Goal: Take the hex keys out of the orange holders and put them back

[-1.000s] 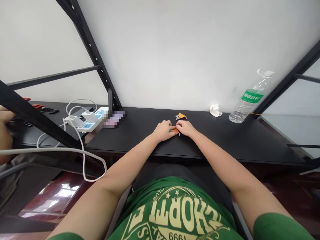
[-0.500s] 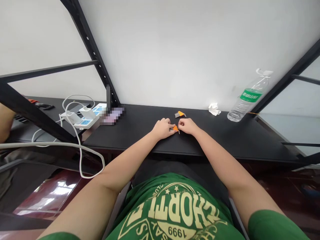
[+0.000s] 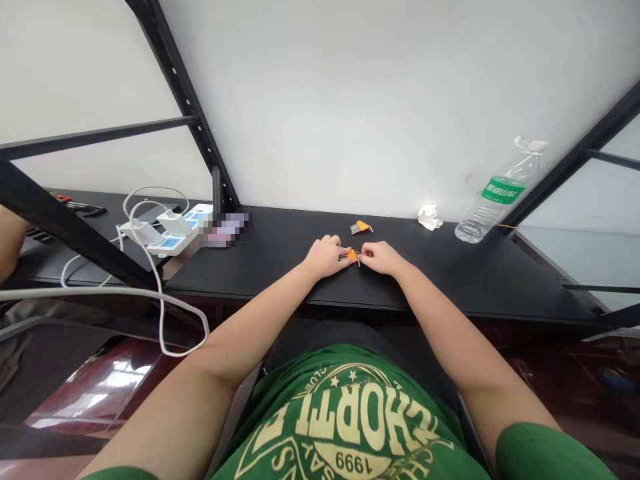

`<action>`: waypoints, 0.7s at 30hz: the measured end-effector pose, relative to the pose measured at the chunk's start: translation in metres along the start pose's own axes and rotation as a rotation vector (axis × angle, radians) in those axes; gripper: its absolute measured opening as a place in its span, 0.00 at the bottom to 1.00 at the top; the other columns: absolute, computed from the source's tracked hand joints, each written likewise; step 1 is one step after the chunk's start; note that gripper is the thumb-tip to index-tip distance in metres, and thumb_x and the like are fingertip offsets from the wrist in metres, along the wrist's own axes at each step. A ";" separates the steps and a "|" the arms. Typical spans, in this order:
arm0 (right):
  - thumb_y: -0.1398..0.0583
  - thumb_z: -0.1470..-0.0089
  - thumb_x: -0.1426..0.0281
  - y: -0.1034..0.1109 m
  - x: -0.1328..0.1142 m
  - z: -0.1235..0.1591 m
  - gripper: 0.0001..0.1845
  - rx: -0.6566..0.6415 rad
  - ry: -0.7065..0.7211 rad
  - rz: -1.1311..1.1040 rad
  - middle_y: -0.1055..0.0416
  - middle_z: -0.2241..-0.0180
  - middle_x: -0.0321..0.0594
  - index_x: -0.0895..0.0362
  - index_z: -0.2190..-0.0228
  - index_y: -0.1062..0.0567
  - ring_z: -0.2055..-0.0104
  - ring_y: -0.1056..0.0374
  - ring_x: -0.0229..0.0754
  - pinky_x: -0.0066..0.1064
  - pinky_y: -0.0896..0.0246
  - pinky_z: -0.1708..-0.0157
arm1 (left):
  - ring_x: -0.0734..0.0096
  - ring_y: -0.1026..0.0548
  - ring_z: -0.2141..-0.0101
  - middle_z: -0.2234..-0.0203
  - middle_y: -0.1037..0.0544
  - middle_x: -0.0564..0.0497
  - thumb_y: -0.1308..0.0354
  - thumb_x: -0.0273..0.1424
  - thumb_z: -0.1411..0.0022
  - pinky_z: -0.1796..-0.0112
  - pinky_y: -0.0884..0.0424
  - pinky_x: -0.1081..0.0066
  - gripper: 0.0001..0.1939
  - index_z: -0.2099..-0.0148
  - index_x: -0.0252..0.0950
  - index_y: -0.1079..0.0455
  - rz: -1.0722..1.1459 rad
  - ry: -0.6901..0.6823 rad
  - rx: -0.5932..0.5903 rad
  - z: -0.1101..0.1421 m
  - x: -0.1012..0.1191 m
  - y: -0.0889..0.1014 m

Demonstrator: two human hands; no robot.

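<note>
On the black tabletop, my left hand (image 3: 326, 257) grips an orange hex key holder (image 3: 352, 255) between thumb and fingers. Dark metal keys poke out of the holder, and one short bent end hangs below it on the right. Just right of it, my right hand (image 3: 379, 257) is closed in a pinch on a thin hex key at the holder's edge; the fingertips hide most of that key. Behind both hands lies a second hex key set (image 3: 361, 227) with an orange holder, touched by neither hand.
A clear plastic bottle (image 3: 493, 197) with a green label and a crumpled tissue (image 3: 429, 217) stand at the back right. Left are a power strip (image 3: 175, 241) with white chargers, looping cables and a blurred flat item (image 3: 226, 230). Another person's arm (image 3: 10, 240) shows at the far left.
My right hand has shifted slightly right and down, a little away from the holder. My left hand keeps its grip in nearly the same place.
</note>
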State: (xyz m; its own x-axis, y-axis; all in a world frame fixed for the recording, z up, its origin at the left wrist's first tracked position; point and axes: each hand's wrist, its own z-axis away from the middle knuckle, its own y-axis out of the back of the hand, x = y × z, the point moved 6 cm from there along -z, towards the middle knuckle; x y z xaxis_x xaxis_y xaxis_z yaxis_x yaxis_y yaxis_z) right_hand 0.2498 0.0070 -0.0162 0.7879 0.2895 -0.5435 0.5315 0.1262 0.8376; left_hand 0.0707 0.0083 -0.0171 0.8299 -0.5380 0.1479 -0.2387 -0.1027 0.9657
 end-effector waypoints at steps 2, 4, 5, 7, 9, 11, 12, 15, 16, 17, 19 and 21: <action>0.38 0.38 0.63 -0.001 0.000 0.002 0.13 -0.045 0.030 -0.003 0.27 0.73 0.34 0.54 0.73 0.31 0.71 0.36 0.39 0.32 0.47 0.69 | 0.53 0.29 0.50 0.50 0.25 0.44 0.43 0.53 0.27 0.52 0.32 0.58 0.24 0.38 0.50 0.19 -0.006 0.004 0.003 0.000 -0.001 0.000; 0.38 0.38 0.62 -0.001 0.000 0.003 0.14 -0.070 0.082 -0.003 0.28 0.74 0.32 0.53 0.73 0.32 0.72 0.36 0.38 0.31 0.47 0.69 | 0.52 0.28 0.49 0.49 0.25 0.44 0.43 0.53 0.26 0.52 0.32 0.58 0.24 0.38 0.51 0.19 -0.011 0.003 0.003 0.000 0.000 -0.001; 0.38 0.38 0.61 -0.001 -0.001 0.004 0.15 -0.078 0.107 0.003 0.29 0.74 0.32 0.53 0.74 0.32 0.72 0.37 0.38 0.31 0.48 0.69 | 0.52 0.28 0.49 0.49 0.25 0.44 0.43 0.53 0.26 0.52 0.31 0.58 0.24 0.37 0.51 0.20 -0.015 0.002 0.001 0.000 0.000 -0.001; 0.38 0.37 0.58 -0.002 -0.001 0.004 0.17 -0.094 0.150 0.021 0.30 0.75 0.32 0.54 0.74 0.32 0.72 0.38 0.38 0.32 0.48 0.69 | 0.52 0.28 0.49 0.49 0.25 0.44 0.44 0.53 0.26 0.52 0.31 0.58 0.25 0.36 0.51 0.20 -0.025 -0.003 0.002 0.001 0.000 -0.001; 0.39 0.36 0.58 -0.002 -0.002 0.004 0.19 -0.109 0.178 0.047 0.30 0.75 0.33 0.54 0.75 0.31 0.73 0.39 0.38 0.32 0.49 0.69 | 0.52 0.28 0.50 0.49 0.25 0.44 0.44 0.52 0.25 0.52 0.31 0.58 0.24 0.37 0.50 0.20 -0.031 -0.008 0.006 0.001 0.000 0.000; 0.40 0.36 0.59 -0.002 -0.003 0.004 0.19 -0.113 0.184 0.073 0.29 0.75 0.33 0.54 0.77 0.31 0.73 0.39 0.39 0.32 0.49 0.69 | 0.53 0.27 0.50 0.49 0.25 0.44 0.44 0.51 0.25 0.52 0.30 0.58 0.23 0.39 0.49 0.19 -0.028 -0.012 0.009 0.002 0.001 0.000; 0.40 0.36 0.60 -0.002 -0.003 0.004 0.19 -0.110 0.178 0.078 0.29 0.75 0.33 0.54 0.77 0.31 0.72 0.39 0.39 0.32 0.49 0.69 | 0.53 0.27 0.50 0.50 0.24 0.44 0.43 0.51 0.26 0.52 0.30 0.58 0.23 0.39 0.48 0.19 -0.023 -0.012 0.009 0.002 0.001 0.000; 0.40 0.39 0.64 0.000 -0.004 0.005 0.14 -0.100 0.148 0.060 0.26 0.74 0.34 0.54 0.76 0.28 0.71 0.37 0.39 0.32 0.49 0.68 | 0.53 0.27 0.50 0.50 0.24 0.44 0.41 0.51 0.27 0.52 0.29 0.58 0.22 0.41 0.45 0.19 0.008 -0.011 0.017 0.001 0.000 0.001; 0.40 0.40 0.66 0.000 -0.004 0.005 0.12 -0.106 0.147 0.048 0.25 0.73 0.34 0.54 0.75 0.26 0.70 0.36 0.39 0.32 0.48 0.68 | 0.53 0.27 0.50 0.50 0.24 0.44 0.40 0.50 0.27 0.51 0.29 0.58 0.22 0.42 0.45 0.19 0.023 -0.007 0.018 0.001 -0.001 0.001; 0.40 0.40 0.67 -0.001 -0.004 0.005 0.11 -0.112 0.148 0.036 0.25 0.72 0.34 0.54 0.75 0.25 0.70 0.36 0.39 0.32 0.48 0.68 | 0.54 0.27 0.50 0.49 0.23 0.44 0.39 0.50 0.28 0.51 0.29 0.59 0.22 0.42 0.44 0.19 0.038 -0.002 0.019 0.000 -0.001 0.001; 0.40 0.40 0.66 -0.002 -0.003 0.003 0.12 -0.096 0.126 0.002 0.26 0.73 0.34 0.54 0.75 0.25 0.71 0.36 0.39 0.32 0.48 0.68 | 0.54 0.26 0.49 0.49 0.23 0.44 0.38 0.49 0.29 0.51 0.28 0.59 0.22 0.42 0.43 0.20 0.058 0.003 0.017 -0.001 -0.002 0.000; 0.39 0.38 0.61 -0.001 0.002 -0.001 0.15 -0.021 0.071 -0.013 0.27 0.74 0.34 0.54 0.75 0.26 0.71 0.37 0.39 0.32 0.47 0.68 | 0.53 0.26 0.49 0.50 0.23 0.44 0.37 0.48 0.29 0.51 0.28 0.59 0.21 0.42 0.42 0.20 0.058 -0.001 0.018 -0.001 -0.002 -0.001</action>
State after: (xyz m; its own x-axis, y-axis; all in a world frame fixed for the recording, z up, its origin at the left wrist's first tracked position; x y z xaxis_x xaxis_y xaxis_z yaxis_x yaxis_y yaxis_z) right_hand 0.2502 0.0085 -0.0178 0.7566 0.3541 -0.5497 0.5343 0.1498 0.8319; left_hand 0.0695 0.0109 -0.0178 0.8138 -0.5445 0.2031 -0.2953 -0.0863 0.9515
